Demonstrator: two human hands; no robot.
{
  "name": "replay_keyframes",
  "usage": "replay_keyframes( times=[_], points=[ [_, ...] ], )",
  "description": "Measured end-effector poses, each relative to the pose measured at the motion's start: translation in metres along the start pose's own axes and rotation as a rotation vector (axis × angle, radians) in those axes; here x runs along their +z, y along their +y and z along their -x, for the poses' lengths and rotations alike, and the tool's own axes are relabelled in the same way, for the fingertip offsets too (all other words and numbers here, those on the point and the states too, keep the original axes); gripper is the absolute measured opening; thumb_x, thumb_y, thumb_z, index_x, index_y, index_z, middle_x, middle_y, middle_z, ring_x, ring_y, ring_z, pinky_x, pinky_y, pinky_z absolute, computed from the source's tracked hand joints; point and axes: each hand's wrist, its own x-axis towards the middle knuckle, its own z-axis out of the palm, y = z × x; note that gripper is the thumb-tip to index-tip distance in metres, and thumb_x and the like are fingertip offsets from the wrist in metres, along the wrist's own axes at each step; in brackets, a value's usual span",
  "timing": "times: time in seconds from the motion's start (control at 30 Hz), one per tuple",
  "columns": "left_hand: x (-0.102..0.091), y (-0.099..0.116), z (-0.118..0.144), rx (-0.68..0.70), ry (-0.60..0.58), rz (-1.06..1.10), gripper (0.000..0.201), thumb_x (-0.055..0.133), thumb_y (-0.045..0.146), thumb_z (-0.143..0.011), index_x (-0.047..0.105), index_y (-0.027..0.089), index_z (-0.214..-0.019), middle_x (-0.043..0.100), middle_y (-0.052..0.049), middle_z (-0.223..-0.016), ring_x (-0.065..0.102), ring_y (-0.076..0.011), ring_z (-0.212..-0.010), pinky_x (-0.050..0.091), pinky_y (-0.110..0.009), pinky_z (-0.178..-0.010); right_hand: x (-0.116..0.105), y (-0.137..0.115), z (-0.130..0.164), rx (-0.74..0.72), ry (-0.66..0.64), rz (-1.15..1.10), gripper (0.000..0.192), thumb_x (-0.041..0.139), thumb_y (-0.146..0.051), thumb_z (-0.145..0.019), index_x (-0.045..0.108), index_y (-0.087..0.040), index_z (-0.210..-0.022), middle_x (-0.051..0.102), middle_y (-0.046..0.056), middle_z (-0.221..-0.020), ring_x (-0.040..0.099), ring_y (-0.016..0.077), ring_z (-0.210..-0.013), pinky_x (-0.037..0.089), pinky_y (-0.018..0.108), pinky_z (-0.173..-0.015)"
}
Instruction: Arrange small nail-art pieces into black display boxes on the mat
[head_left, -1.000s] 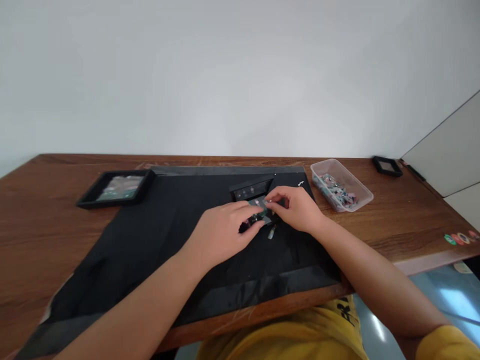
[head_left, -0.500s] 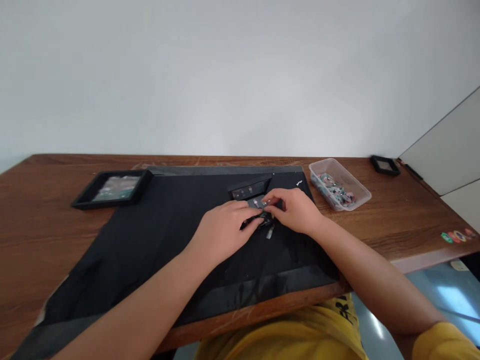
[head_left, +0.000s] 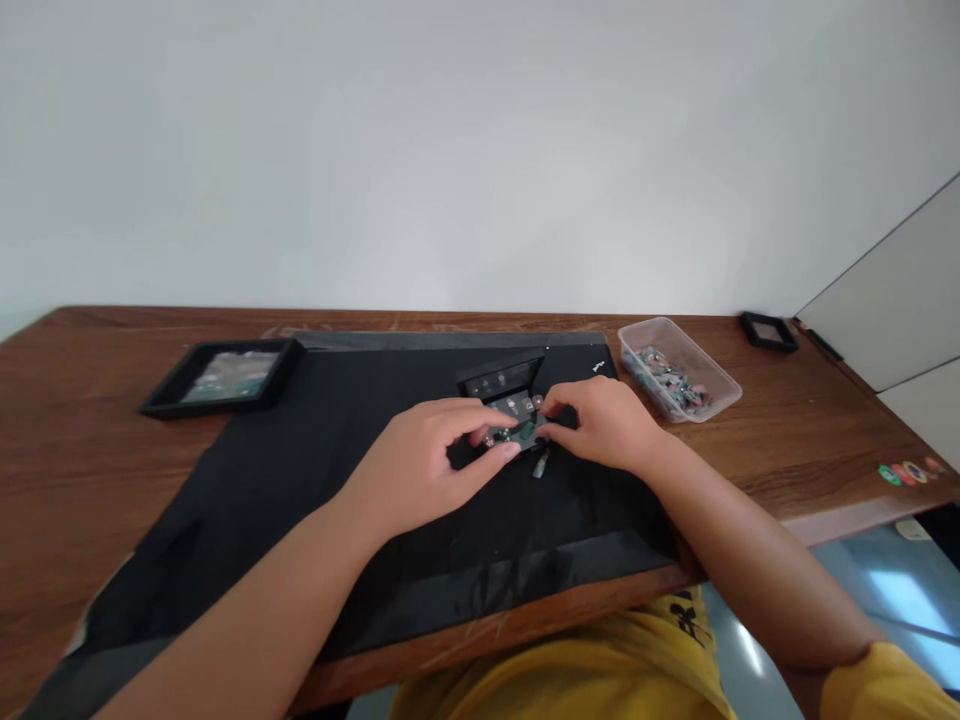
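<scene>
A small black hinged case (head_left: 501, 378) stands on a black mat with its lid raised toward the back. Small pink, white and green pieces (head_left: 517, 407) lie in its grey lower half. At the case's left side is my left hand (head_left: 431, 455), thumb and fingers apart around that edge, partly covering it. My right hand (head_left: 592, 422) rests at the right edge, its thumb and index finger spread, the other fingers curled. Whether either hand grips the case is hard to see. A small clear-and-green piece (head_left: 540, 465) lies on the mat in front.
Behind my right hand, a clear plastic tub (head_left: 716, 385) contains many small packets. A black frame-like box (head_left: 225, 380) lies at the left, overlapping the mat (head_left: 337, 400). A smaller black frame (head_left: 769, 332) sits far right, near the wall. The wooden table (head_left: 817, 440) has stickers at its right edge.
My fingers have moved apart from their meeting point over the case. The left hand has shifted left and opened wider, the right slightly right, showing more of the pieces.
</scene>
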Motion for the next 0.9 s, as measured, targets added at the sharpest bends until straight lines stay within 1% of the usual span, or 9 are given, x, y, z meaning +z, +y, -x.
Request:
replay_keyframes(
  times=[0.1,0.2,0.23,0.33,0.4,0.5,0.6,0.77,0.9],
  points=[
    [-0.008,-0.009,0.003,0.01,0.013,0.006,0.041,0.055,0.055,-0.097,0.083,0.025,-0.104,0.07,-0.002,-0.076,0.058,-0.0169,-0.066,0.05,-0.029,-0.066,0.0,0.002,0.0,-0.035,-0.039,0.012,0.012,0.086,-0.025,-0.087,0.08,-0.025,-0.098,0.085,0.001,-0.096,0.075,0.0206,-0.083,0.041,0.03,-0.069],
    [-0.015,-0.013,0.002,-0.006,-0.019,0.011,0.04,0.057,0.054,-0.097,0.084,0.025,-0.1,0.067,-0.001,-0.071,0.054,-0.0152,-0.061,0.045,-0.028,-0.06,0.001,0.004,-0.001,-0.085,-0.065,0.033,0.011,0.084,-0.024,-0.089,0.081,-0.026,-0.1,0.084,0.001,-0.094,0.075,0.0204,-0.083,0.041,0.03,-0.069],
    [-0.016,-0.014,0.001,-0.021,-0.03,0.011,0.04,0.057,0.054,-0.096,0.085,0.026,-0.099,0.067,-0.001,-0.069,0.054,-0.0148,-0.059,0.044,-0.028,-0.059,0.001,0.004,-0.001,-0.095,-0.069,0.037,0.013,0.083,-0.023,-0.09,0.081,-0.026,-0.103,0.084,0.002,-0.096,0.075,0.0206,-0.084,0.041,0.03,-0.069],
    [-0.018,-0.015,-0.001,-0.079,-0.063,0.013,0.041,0.059,0.057,-0.093,0.086,0.027,-0.097,0.068,0.0,-0.067,0.053,-0.0145,-0.056,0.042,-0.028,-0.056,0.004,0.003,-0.001,-0.096,-0.064,0.032,0.033,0.08,-0.02,-0.093,0.077,-0.027,-0.124,0.085,0.003,-0.106,0.077,0.0224,-0.091,0.045,0.03,-0.072],
    [-0.018,-0.016,-0.002,-0.119,-0.082,0.006,0.042,0.059,0.06,-0.092,0.086,0.028,-0.097,0.067,0.0,-0.067,0.053,-0.0149,-0.056,0.04,-0.029,-0.055,0.004,0.002,-0.001,-0.088,-0.067,0.02,0.041,0.079,-0.019,-0.093,0.073,-0.027,-0.134,0.085,0.003,-0.111,0.078,0.0237,-0.096,0.047,0.031,-0.075],
    [-0.016,-0.02,-0.003,-0.18,-0.087,-0.028,0.038,0.061,0.059,-0.09,0.086,0.031,-0.098,0.061,0.002,-0.062,0.049,-0.0155,-0.054,0.036,-0.03,-0.054,0.005,0.002,-0.003,-0.08,-0.077,0.017,0.037,0.078,-0.02,-0.094,0.074,-0.027,-0.13,0.085,0.003,-0.112,0.078,0.0254,-0.103,0.05,0.033,-0.08],
    [-0.015,-0.022,-0.004,-0.212,-0.082,-0.034,0.036,0.062,0.057,-0.088,0.085,0.031,-0.1,0.057,0.003,-0.06,0.046,-0.0153,-0.053,0.034,-0.03,-0.054,0.007,0.0,-0.005,-0.07,-0.092,0.022,0.034,0.078,-0.02,-0.095,0.075,-0.025,-0.128,0.084,0.004,-0.113,0.078,0.0261,-0.107,0.051,0.033,-0.082],
    [-0.014,-0.018,-0.006,-0.199,-0.122,0.006,0.04,0.062,0.058,-0.089,0.084,0.027,-0.101,0.058,0.003,-0.063,0.046,-0.0142,-0.055,0.035,-0.029,-0.055,0.013,-0.008,-0.006,-0.052,-0.099,0.038,0.033,0.074,-0.02,-0.098,0.075,-0.025,-0.13,0.084,0.005,-0.117,0.077,0.026,-0.111,0.052,0.033,-0.085],
    [-0.014,-0.016,-0.006,-0.204,-0.117,0.028,0.04,0.063,0.057,-0.087,0.084,0.027,-0.1,0.058,0.003,-0.062,0.046,-0.014,-0.055,0.035,-0.028,-0.055,0.014,-0.012,-0.007,-0.037,-0.112,0.057,0.034,0.069,-0.019,-0.1,0.074,-0.027,-0.132,0.083,0.004,-0.12,0.077,0.0246,-0.114,0.052,0.033,-0.088]
  ],
)
